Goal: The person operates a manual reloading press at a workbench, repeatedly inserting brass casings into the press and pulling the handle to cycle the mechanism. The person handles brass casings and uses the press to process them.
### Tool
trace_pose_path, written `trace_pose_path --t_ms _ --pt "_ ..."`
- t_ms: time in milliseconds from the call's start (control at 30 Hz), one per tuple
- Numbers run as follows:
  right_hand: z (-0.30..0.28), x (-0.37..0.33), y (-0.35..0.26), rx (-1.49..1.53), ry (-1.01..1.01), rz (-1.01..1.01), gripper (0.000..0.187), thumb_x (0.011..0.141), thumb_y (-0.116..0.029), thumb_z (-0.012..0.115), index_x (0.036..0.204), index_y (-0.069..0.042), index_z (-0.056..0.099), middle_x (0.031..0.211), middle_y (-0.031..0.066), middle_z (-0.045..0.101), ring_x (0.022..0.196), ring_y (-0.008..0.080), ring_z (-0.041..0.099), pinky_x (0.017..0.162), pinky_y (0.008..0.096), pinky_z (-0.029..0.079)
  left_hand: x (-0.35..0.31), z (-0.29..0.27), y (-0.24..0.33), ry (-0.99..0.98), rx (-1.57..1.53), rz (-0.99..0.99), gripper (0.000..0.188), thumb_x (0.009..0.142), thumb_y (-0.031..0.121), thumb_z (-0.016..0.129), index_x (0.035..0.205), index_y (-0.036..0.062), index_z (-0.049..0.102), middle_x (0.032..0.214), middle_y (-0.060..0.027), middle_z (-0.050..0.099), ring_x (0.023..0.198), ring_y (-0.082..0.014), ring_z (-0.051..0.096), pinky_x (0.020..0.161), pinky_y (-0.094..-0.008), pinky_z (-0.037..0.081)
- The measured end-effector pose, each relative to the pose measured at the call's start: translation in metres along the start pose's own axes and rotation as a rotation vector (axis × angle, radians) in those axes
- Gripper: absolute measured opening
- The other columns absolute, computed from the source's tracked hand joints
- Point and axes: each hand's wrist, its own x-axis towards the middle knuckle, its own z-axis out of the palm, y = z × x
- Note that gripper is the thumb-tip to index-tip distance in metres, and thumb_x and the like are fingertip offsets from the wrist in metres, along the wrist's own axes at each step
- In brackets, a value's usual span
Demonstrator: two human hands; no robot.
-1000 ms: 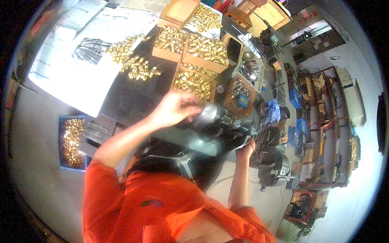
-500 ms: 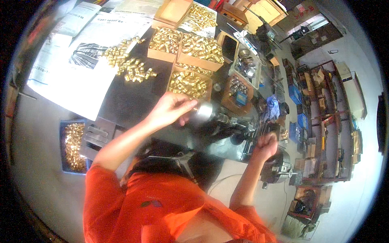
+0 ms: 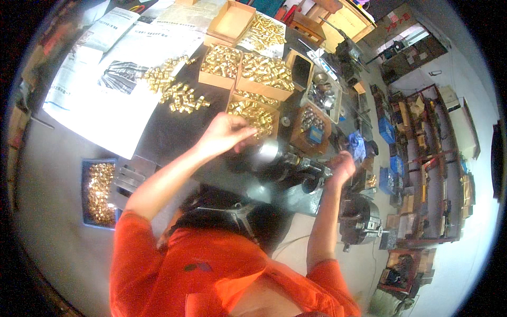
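Note:
My left hand (image 3: 226, 133) is at the left end of a small bench lathe. Its thumb and fingers are pinched together right beside the shiny round chuck (image 3: 265, 152), and whatever they hold is hidden. My right hand (image 3: 342, 166) is closed at the lathe's right end, by the tailstock (image 3: 316, 168); the part inside its fist does not show. Just beyond my left hand stands a cardboard box of small brass fittings (image 3: 252, 115). More loose brass fittings (image 3: 182, 98) lie in a pile on the dark bench top to the left.
Further boxes of brass parts (image 3: 264, 71) stand behind, beside newspaper sheets (image 3: 105, 116). A blue bin of brass pieces (image 3: 100, 193) sits low at the left. A tray of metal tools (image 3: 323, 95), a blue cloth (image 3: 356, 145) and a grey machine (image 3: 360, 216) are on the right.
My right hand has moved away from me and slightly left, towards the lathe's right end. My left hand stays pinched by the chuck. The whole view has shifted slightly.

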Motion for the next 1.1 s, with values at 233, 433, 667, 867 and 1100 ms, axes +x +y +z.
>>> trace_pose_path --t_ms 233,433,667,867,1100 --pt "-0.011 -0.074 -0.077 0.315 0.030 0.062 0.019 0.083 -0.016 0.045 0.069 -0.004 0.048 0.054 -0.0021 0.032 0.042 0.0054 0.028 0.036 0.0188 0.021 0.045 -0.007 -0.013 0.051 0.083 0.071 0.023 0.081 0.015 0.060 0.094 -0.0045 0.055 0.071 -0.0066 0.059 0.047 -0.0090 0.053 0.043 -0.0225 0.043" --pt "-0.042 -0.110 -0.020 0.214 0.044 0.327 0.016 0.080 -0.014 0.044 0.066 -0.007 0.049 0.053 -0.0020 0.037 0.042 0.0063 0.032 0.036 0.0210 0.024 0.004 -0.093 -0.054 0.378 0.558 0.116 0.013 0.077 0.003 0.055 0.089 -0.0006 0.058 0.068 -0.0087 0.062 0.054 -0.0122 0.056 0.048 -0.0249 0.045" --pt "-0.031 -0.072 0.038 0.200 0.099 0.370 0.013 0.073 -0.016 0.051 0.071 -0.004 0.054 0.072 0.0022 0.051 0.066 0.0149 0.049 0.061 0.0296 0.044 -0.020 -0.109 -0.057 0.514 1.142 -0.074 0.021 0.072 0.022 0.059 0.087 0.0074 0.056 0.074 -0.0163 0.060 0.074 -0.0322 0.060 0.065 -0.0416 0.048" --pt "-0.016 -0.081 0.023 0.217 0.163 0.380 0.016 0.073 -0.015 0.050 0.077 -0.001 0.057 0.075 0.0028 0.052 0.067 0.0161 0.050 0.061 0.0305 0.044 -0.005 -0.097 -0.062 0.406 1.343 0.000 0.023 0.071 0.025 0.062 0.082 0.0069 0.054 0.066 -0.0150 0.059 0.066 -0.0305 0.060 0.059 -0.0421 0.048" --pt "-0.045 -0.085 0.038 0.245 0.116 0.441 0.012 0.078 -0.016 0.052 0.075 -0.005 0.055 0.065 -0.0010 0.051 0.054 0.0092 0.045 0.050 0.0221 0.037 -0.005 -0.096 -0.060 0.340 0.989 -0.008 0.015 0.076 0.015 0.058 0.079 0.0012 0.055 0.059 -0.0118 0.059 0.053 -0.0224 0.059 0.049 -0.0330 0.047"
